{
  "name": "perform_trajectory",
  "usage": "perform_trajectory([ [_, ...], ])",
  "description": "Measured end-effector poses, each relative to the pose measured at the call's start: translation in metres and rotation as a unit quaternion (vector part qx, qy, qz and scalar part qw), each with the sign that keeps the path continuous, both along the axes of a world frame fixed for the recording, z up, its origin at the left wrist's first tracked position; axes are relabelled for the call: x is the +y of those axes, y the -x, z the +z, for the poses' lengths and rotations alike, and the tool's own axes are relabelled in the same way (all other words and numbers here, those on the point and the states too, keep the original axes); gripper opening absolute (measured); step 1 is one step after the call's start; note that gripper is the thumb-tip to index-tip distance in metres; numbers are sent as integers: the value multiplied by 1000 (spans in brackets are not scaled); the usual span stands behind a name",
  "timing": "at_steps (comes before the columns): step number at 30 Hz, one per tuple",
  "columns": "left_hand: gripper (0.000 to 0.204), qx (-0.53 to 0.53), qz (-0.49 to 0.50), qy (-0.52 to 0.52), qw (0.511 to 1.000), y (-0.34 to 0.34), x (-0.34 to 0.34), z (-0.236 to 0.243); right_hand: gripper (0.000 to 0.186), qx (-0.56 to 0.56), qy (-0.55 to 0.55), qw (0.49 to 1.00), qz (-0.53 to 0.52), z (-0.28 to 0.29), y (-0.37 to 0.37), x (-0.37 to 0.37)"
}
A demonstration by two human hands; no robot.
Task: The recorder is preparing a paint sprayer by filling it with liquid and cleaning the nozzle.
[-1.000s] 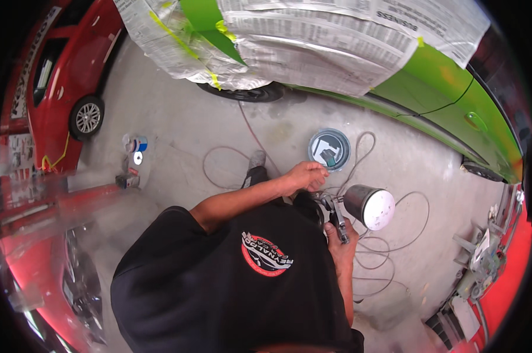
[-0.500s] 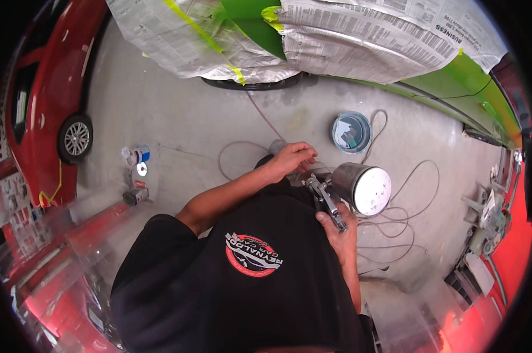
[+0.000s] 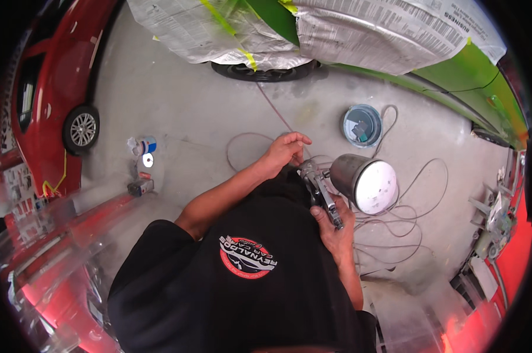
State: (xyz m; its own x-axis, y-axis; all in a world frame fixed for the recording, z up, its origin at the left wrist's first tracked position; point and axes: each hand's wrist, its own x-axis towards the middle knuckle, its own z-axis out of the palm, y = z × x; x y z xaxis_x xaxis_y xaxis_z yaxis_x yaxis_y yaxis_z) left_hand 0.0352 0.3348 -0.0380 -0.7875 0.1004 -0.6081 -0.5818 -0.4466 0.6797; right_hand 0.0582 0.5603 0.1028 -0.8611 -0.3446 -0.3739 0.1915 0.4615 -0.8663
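A silver spray gun (image 3: 320,189) with a round metal cup (image 3: 347,173) sits in my right hand (image 3: 336,231). The fingers close around its handle, and the thumb lies along the near side. Tilted to the right, the cup shows me its bright round end. My left hand (image 3: 284,154) hovers just beyond the front of the gun, its fingers loosely bent and apart. Nothing shows in that hand; whether a fingertip touches the gun I cannot tell. My black shirt covers part of the view below the gun.
A blue-grey bucket (image 3: 362,126) stands ahead, with a thin hose (image 3: 422,220) looped across the floor. Paper masks a green car (image 3: 454,79) at the front. Left are a red car (image 3: 72,70), a small can (image 3: 147,145) and a dark box-shaped object (image 3: 140,186).
My left hand has shifted slightly up and left, its fingers a little straighter. The right hand still holds the spray gun, now slightly more to the left. The whole view has shifted a little.
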Motion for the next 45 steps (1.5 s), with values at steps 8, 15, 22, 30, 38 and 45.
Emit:
perform_trajectory([
  [8, 22, 39, -83, 31, 995, -27, -3, 8, 48, 4, 74, 996, -50, 15, -25, -46],
  [15, 17, 235, -283, 54, 928, -23, -66, -14, 49, 39, 127, 980, -151, 19, -19, -152],
  [22, 21, 334, -415, 71, 843, 0, -221, 8, 41, -18, 55, 959, -276, 17, -7, -303],
  [30, 31, 278, -533, 44, 798, 9, -306, 8, 65, 8, 92, 927, -363, 24, 2, -385],
  [38, 29, 201, -495, 99, 840, 0, -354, -41, 52, 22, 82, 894, -439, 18, 26, -363],
  [45, 30, 169, -412, 42, 894, 0, -318, -20, 52, 28, 77, 907, -412, 1, 28, -338],
])
